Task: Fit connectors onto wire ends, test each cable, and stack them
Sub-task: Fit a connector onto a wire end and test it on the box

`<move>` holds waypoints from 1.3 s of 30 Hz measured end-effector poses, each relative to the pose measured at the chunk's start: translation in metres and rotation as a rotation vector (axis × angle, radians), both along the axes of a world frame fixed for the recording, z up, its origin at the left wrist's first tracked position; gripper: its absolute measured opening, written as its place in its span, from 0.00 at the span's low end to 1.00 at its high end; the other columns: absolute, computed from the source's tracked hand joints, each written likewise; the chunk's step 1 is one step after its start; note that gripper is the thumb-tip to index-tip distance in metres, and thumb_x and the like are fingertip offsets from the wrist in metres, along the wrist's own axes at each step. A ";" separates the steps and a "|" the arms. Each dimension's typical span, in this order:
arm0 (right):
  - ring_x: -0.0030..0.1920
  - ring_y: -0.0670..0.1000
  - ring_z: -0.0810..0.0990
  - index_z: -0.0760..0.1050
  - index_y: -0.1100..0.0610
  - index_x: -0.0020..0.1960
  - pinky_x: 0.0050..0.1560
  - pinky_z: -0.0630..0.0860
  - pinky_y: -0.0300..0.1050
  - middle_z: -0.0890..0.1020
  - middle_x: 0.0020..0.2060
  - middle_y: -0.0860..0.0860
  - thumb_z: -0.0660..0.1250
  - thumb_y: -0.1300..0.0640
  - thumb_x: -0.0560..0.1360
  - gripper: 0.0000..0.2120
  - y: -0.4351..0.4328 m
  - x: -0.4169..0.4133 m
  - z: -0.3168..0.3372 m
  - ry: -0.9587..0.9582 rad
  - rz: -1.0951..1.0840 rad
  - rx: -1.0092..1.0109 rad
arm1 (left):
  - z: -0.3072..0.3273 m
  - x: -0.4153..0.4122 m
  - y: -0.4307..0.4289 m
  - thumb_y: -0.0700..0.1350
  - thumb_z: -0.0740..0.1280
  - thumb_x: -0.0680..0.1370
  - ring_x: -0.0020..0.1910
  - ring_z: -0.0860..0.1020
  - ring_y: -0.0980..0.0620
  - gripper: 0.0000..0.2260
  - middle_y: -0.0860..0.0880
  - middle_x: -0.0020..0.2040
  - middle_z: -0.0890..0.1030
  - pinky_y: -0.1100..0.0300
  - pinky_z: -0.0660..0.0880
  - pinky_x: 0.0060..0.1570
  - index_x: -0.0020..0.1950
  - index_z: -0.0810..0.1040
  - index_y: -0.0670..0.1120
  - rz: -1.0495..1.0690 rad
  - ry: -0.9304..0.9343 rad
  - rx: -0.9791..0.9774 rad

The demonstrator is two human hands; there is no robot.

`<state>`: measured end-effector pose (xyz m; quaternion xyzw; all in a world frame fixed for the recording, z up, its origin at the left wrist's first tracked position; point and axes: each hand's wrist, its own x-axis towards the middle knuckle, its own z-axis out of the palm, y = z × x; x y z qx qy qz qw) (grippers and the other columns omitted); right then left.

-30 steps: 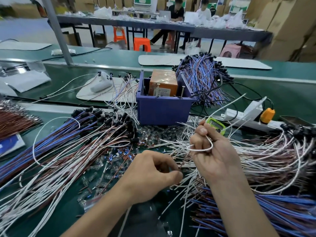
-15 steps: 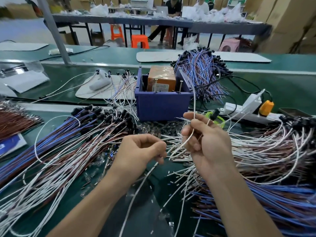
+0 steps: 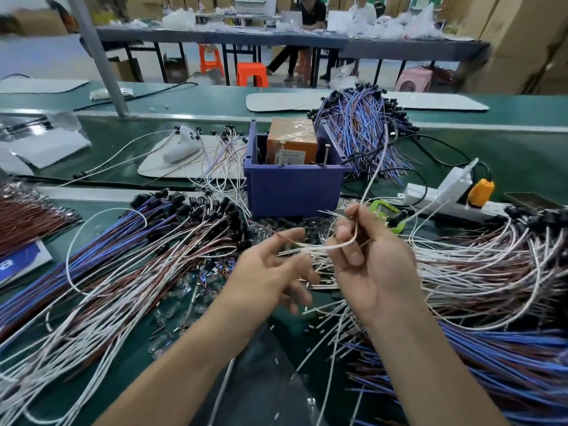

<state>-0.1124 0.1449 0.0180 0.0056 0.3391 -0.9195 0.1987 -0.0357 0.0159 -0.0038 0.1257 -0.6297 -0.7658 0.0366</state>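
Note:
My right hand (image 3: 372, 259) grips a white wire (image 3: 376, 167) that bends over its fingers and rises in front of the blue bin. My left hand (image 3: 270, 272) hovers just left of it with fingers spread and loose, and a thin reddish wire (image 3: 281, 236) crosses near its index fingertip. Loose white and brown wires (image 3: 479, 269) are heaped to the right. Cables with black connectors (image 3: 159, 229) lie fanned out on the left. Small clear connectors (image 3: 181, 293) are scattered on the green bench under my left forearm. A green tester (image 3: 382, 209) sits behind my right hand.
A blue bin (image 3: 292, 189) holding an orange box (image 3: 292, 142) stands behind the hands. A white power strip (image 3: 442, 195) with an orange plug (image 3: 481, 187) lies at the right. Another cable bundle (image 3: 362, 130) rests behind the bin. People sit at a far table.
My left hand has let go of the wire end and spread its fingers. My right hand keeps its grip, with the white wire now bent across its fingers.

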 end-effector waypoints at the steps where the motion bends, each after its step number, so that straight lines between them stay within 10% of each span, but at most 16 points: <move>1: 0.20 0.47 0.63 0.78 0.61 0.45 0.26 0.69 0.38 0.76 0.29 0.56 0.59 0.59 0.85 0.14 -0.001 0.001 -0.001 0.000 -0.006 0.031 | 0.002 -0.002 -0.002 0.43 0.71 0.74 0.24 0.77 0.54 0.13 0.46 0.33 0.83 0.66 0.70 0.21 0.58 0.83 0.46 0.068 0.035 0.070; 11: 0.36 0.57 0.87 0.81 0.62 0.51 0.32 0.81 0.43 0.87 0.39 0.59 0.58 0.69 0.83 0.13 -0.013 0.004 -0.008 0.113 -0.217 0.491 | 0.006 -0.017 -0.003 0.43 0.70 0.78 0.29 0.76 0.57 0.11 0.48 0.33 0.81 0.68 0.75 0.32 0.37 0.88 0.50 0.316 0.110 0.143; 25: 0.27 0.53 0.79 0.79 0.53 0.35 0.28 0.74 0.48 0.82 0.27 0.56 0.63 0.51 0.82 0.19 -0.026 -0.012 -0.014 0.376 -0.290 0.746 | 0.031 -0.046 -0.011 0.37 0.66 0.82 0.23 0.73 0.53 0.13 0.43 0.35 0.85 0.65 0.68 0.21 0.43 0.87 0.47 0.393 0.152 -0.031; 30: 0.31 0.51 0.83 0.80 0.50 0.41 0.29 0.78 0.46 0.84 0.31 0.53 0.59 0.39 0.80 0.19 -0.026 -0.006 -0.022 0.556 -0.091 0.887 | 0.022 -0.043 -0.006 0.36 0.67 0.80 0.24 0.75 0.55 0.11 0.42 0.39 0.86 0.65 0.70 0.22 0.43 0.88 0.45 0.303 0.088 0.226; 39: 0.23 0.47 0.64 0.73 0.50 0.34 0.24 0.62 0.40 0.67 0.24 0.46 0.68 0.51 0.80 0.17 -0.016 -0.005 -0.027 0.460 0.125 0.757 | 0.020 -0.044 -0.052 0.41 0.70 0.77 0.24 0.72 0.59 0.04 0.46 0.36 0.82 0.71 0.68 0.20 0.48 0.81 0.41 0.485 0.073 0.592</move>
